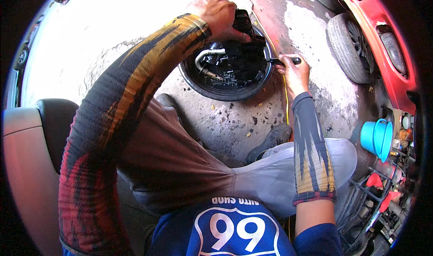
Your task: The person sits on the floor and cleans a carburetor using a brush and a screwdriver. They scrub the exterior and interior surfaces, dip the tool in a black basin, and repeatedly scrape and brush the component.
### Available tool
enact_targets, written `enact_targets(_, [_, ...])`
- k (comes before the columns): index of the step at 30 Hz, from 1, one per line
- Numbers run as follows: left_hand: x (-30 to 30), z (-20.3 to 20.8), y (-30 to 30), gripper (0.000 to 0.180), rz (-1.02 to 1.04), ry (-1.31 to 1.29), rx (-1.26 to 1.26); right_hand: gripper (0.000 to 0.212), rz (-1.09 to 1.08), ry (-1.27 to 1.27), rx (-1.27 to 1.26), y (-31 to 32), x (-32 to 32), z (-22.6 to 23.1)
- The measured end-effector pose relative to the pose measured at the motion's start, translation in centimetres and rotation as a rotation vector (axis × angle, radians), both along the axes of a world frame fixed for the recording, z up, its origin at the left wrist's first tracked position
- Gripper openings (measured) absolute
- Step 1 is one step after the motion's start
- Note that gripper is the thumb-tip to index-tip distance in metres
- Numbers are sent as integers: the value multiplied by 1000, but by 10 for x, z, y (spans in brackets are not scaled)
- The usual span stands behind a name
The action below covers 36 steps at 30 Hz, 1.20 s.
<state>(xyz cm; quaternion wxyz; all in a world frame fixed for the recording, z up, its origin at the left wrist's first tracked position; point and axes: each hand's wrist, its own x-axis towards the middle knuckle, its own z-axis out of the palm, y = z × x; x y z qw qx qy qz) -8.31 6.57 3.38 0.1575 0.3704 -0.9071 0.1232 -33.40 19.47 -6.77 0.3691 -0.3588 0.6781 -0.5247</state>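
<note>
A round black basin (225,95) stands on the floor in front of me, with dark liquid in it. Over its far rim my left hand (215,13) grips a black, box-like part (243,24), thumb along the near side. What the part is I cannot make out. My right hand (294,71) is closed around the black handle of a brush (278,61), whose head reaches over the basin's right side. A bent metal pipe (207,57) with a fitting at its lower end lies in the basin, left of several small metal pieces.
A loose wheel (349,46) lies beside a red car body part with a lamp (393,52) at the right. Farther down are a light-blue bucket (376,136) and a rack of tools and parts (374,202). A thin yellow cord (286,102) runs past the basin.
</note>
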Motion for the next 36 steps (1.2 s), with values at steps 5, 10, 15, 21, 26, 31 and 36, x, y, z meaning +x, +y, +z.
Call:
enact_targets(5, [-4,-18,-14,79,-72,229,396,13,-81,-13,-55,0,-19,28])
enact_targets(10, [-7,-15,-20,41,120,238,536,13,-101,-27,-189,-2,-28,52])
enact_targets(15, [9,-16,-41,55,329,102,521,13,-78,-80,-211,8,-26,64])
enact_targets(21, [21,3,-68,58,485,104,876,7,27,-64,-132,25,10,53])
enact_targets(26, [11,6,-76,54,340,171,935,13,122,-70,-79,35,28,42])
enact_targets(31, [-16,-25,-83,51,354,396,805,12,94,-62,-40,39,23,36])
enact_targets(36, [-20,-46,-119,50,383,341,748,8,111,43,-130,38,27,31])
